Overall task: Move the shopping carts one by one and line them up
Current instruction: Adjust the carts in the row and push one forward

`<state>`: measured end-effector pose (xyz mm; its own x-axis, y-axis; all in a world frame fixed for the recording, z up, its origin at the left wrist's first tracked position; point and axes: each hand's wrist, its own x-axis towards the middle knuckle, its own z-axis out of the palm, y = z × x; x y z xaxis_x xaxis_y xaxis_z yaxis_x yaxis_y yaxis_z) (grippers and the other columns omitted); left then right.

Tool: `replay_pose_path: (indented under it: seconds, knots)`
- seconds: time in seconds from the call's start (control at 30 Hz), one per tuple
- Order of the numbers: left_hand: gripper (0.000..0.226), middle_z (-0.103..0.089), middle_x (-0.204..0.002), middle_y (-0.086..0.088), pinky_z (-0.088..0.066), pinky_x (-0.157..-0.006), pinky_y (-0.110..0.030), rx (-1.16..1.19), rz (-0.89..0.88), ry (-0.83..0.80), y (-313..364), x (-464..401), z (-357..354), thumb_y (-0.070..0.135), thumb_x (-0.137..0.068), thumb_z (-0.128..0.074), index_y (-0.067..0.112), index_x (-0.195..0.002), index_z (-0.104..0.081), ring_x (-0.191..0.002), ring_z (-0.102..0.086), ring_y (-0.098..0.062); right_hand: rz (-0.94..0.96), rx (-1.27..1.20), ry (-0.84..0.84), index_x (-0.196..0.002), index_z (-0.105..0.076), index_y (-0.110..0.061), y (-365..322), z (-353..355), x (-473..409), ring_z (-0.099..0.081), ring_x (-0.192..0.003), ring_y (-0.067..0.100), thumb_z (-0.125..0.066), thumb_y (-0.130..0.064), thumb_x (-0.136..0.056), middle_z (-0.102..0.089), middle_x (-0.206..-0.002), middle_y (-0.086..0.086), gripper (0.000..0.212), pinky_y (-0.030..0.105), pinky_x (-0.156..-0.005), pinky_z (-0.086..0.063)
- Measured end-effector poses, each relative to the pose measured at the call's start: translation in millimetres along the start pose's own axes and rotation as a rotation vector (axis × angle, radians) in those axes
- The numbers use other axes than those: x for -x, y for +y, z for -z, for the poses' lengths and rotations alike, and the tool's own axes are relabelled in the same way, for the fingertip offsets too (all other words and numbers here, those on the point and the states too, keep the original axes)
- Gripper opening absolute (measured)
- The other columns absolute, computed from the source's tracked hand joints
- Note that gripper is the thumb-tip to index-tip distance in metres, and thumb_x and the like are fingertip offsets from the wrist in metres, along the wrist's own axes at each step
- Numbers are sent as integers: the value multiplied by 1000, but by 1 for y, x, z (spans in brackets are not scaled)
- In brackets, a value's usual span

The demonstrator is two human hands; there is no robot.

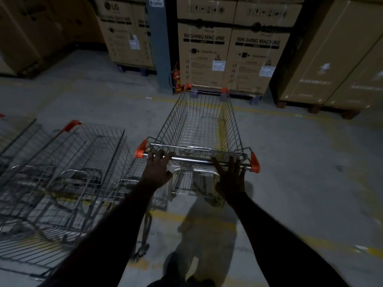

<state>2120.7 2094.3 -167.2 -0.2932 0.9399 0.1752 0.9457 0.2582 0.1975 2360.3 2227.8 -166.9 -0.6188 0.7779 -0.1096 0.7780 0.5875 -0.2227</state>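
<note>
Shopping cart standing on concrete floor, nose toward washing-machine cartons at floor's far edge, just right of parked carts on the left. Left hand and right hand both spread, fingers straight, fingertips reaching handle bar; no closed grip visible. One hand near each orange end cap, presumably for even steering. Judged: cart roughly parallel to row, not yet nested.

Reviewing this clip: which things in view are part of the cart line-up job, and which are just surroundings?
Part of the job:
cart being pushed
its handle bar
left hand and right hand, fingers spread at the bar
parked carts alongside

Just surroundings:
washing machine boxes
fire extinguisher
grey pillar
</note>
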Motion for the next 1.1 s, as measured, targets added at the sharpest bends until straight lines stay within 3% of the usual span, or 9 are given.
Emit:
replay_pose_path:
  seconds: [0.07, 0.2, 0.33, 0.47, 0.6, 0.73, 0.83, 0.93, 1.1]
  knots:
    - [75, -60, -111, -26, -35, -99, -72, -3, -12, 40, -1, 16, 1, 27, -58, -60, 17, -131, -47, -115, -38, -34, -4, -15, -11, -146, 13, -56, -5, -5, 17, 24, -144, 39, -49, -11, -87, 19, -160, 17, 96, 62, -114, 11]
    - [77, -53, -126, -20, -21, -114, -61, -1, 80, -51, -5, 47, -3, 23, -63, -60, 28, -137, -41, -123, -41, -55, -7, 6, 7, -148, 9, -54, -15, -12, 48, 22, -144, 41, -50, -10, -87, 18, -161, 16, 96, 65, -115, 5]
    - [74, -56, -127, -19, -23, -113, -58, -39, 69, -55, 2, 74, 7, 20, -62, -69, 21, -134, -54, -123, -43, -51, -31, 52, 18, -145, 16, -56, -26, -17, 78, 22, -144, 41, -51, -2, -83, 15, -161, 16, 105, 65, -115, 3]
    - [90, -66, -106, -17, -40, -91, -68, -154, -36, 10, 1, 110, 21, 22, -34, -89, 12, -119, -64, -109, -50, -36, -51, 106, -27, -149, 13, -50, -45, -18, 113, 19, -145, 42, -47, -7, -87, 11, -162, 17, 96, 64, -114, 3]
    - [91, -68, -107, -18, -46, -86, -69, -208, -68, -37, -7, 149, 30, 28, -33, -90, 10, -119, -67, -105, -62, -41, -61, 136, -33, -149, 13, -49, -62, -26, 146, 16, -146, 42, -52, -12, -86, 9, -162, 16, 98, 63, -115, 1]
    - [89, -47, -138, -24, -20, -115, -62, -101, 20, -127, -20, 183, 20, 33, -64, -70, 25, -147, -36, -133, -38, -47, -87, 125, -76, -148, 13, -51, -79, -33, 178, 18, -146, 42, -54, -12, -84, 11, -162, 15, 101, 63, -114, 3]
    - [88, -41, -144, -21, -19, -115, -62, -100, 59, -177, -26, 204, 13, 37, -70, -60, 31, -150, -26, -136, -29, -51, -96, 114, -84, -147, 15, -52, -90, -38, 199, 19, -145, 42, -55, -11, -83, 11, -162, 16, 104, 63, -114, 3]
    - [82, -39, -147, -21, -19, -115, -62, -67, 95, -190, -22, 224, 22, 43, -72, -51, 31, -150, -28, -137, -23, -54, -97, 128, -105, -149, 13, -49, -98, -39, 218, 17, -146, 43, -55, -16, -84, 11, -162, 17, 99, 63, -114, 2]
    - [85, -27, -157, -10, -13, -117, -58, -74, 103, -218, -19, 252, 22, 61, -72, -17, 33, -152, -18, -145, -14, -42, -83, 117, -148, -150, 15, -47, -108, -38, 251, 19, -145, 43, -54, -19, -88, 14, -161, 18, 97, 64, -113, 8]
